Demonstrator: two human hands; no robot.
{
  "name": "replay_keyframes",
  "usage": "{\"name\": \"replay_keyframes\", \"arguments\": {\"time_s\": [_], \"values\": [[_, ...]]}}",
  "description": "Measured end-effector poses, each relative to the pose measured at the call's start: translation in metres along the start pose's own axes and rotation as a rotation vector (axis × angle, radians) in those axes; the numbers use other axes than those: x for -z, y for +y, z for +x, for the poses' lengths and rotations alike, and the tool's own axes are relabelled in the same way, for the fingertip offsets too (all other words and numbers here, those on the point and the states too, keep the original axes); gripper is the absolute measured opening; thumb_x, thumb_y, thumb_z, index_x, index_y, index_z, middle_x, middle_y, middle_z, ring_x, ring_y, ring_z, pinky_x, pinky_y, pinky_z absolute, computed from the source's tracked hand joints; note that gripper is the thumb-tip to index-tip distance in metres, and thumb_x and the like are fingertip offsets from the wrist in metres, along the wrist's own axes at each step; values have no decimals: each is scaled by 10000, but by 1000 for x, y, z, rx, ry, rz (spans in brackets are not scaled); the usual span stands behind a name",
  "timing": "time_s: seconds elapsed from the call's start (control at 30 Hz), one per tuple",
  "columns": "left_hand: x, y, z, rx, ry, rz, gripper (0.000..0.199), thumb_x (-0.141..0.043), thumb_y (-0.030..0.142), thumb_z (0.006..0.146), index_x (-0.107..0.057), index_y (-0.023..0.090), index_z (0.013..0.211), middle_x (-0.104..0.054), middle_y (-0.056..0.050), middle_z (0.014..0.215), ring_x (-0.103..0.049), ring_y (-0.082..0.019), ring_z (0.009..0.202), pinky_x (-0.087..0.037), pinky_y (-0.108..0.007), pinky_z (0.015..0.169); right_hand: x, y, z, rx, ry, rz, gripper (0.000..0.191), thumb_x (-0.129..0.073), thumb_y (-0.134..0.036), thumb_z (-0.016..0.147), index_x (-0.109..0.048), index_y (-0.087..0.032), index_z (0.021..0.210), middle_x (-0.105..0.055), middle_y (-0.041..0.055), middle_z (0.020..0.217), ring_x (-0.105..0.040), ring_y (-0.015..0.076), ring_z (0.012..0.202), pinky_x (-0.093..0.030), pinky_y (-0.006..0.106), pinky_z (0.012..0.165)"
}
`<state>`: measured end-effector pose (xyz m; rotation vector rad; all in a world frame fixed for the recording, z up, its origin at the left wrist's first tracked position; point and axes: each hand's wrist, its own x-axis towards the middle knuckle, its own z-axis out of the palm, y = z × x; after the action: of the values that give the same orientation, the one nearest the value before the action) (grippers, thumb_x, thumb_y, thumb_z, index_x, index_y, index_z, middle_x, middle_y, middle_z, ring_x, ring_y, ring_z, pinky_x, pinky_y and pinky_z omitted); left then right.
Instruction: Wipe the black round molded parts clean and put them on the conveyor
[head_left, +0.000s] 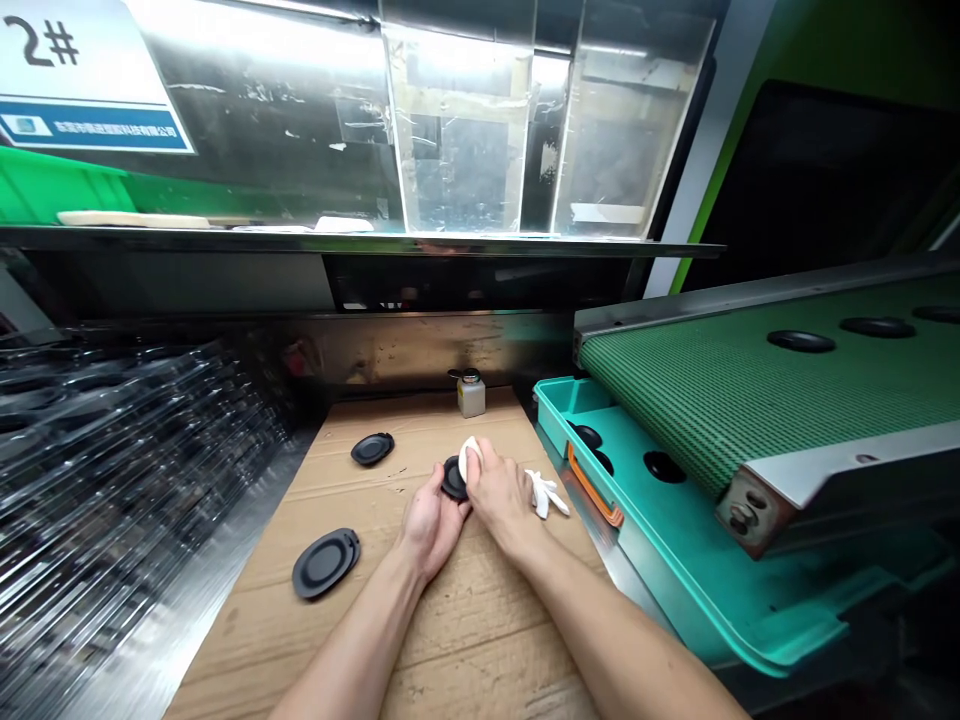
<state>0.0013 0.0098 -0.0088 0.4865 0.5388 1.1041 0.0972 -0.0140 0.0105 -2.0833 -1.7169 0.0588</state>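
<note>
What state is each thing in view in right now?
left hand: gripping a black oval part
right hand: pressing a white cloth onto that part
loose white fabric: lying on the cardboard
two other black oval parts: lying flat on the cardboard
small bottle: upright, black top on
teal tray: holding black parts
green conveyor belt: carrying more black parts

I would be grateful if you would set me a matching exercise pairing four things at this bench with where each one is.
Things: 1 white cloth; 2 small bottle; 3 white glove; 4 black oval piece.
Places: A at the back of the cardboard; B on the green mesh conveyor belt; C under the right hand, on a black disc; D beside that hand.
Pairs: 1-C, 2-A, 3-D, 4-B.
</note>
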Motion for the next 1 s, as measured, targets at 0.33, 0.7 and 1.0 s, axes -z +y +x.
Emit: {"name": "replay_keyframes", "arguments": {"time_s": [0.33, 0.7, 1.0], "values": [[-2, -1, 0, 13, -22, -45, 319, -394, 261, 949, -613, 113, 1127, -632, -145, 1190, -599, -204, 1110, -491, -336, 971, -2, 8, 0, 56, 15, -22, 502, -224, -523, 957, -419, -334, 1379, -701, 93, 803, -666, 251, 735, -438, 337, 672], [4, 7, 4, 12, 40, -5, 299, -376, 259, 952, -620, 101, 1020, -626, -179, 1185, -619, -249, 1073, -525, -432, 910, 14, 35, 17, 18, 120, 196, 438, -229, -507, 972, -484, -318, 1274, -702, 42, 921, -647, 206, 835, -405, 286, 716], [-2, 1, -1, -3, -28, 105, 238, -496, 223, 909, -645, 95, 1043, -661, -161, 1127, -626, -241, 1051, -515, -402, 934, 7, 22, 12, 53, 31, 47, 442, -221, -498, 970, -487, -346, 1289, -701, 52, 895, -646, 210, 767, -408, 291, 690]]}}
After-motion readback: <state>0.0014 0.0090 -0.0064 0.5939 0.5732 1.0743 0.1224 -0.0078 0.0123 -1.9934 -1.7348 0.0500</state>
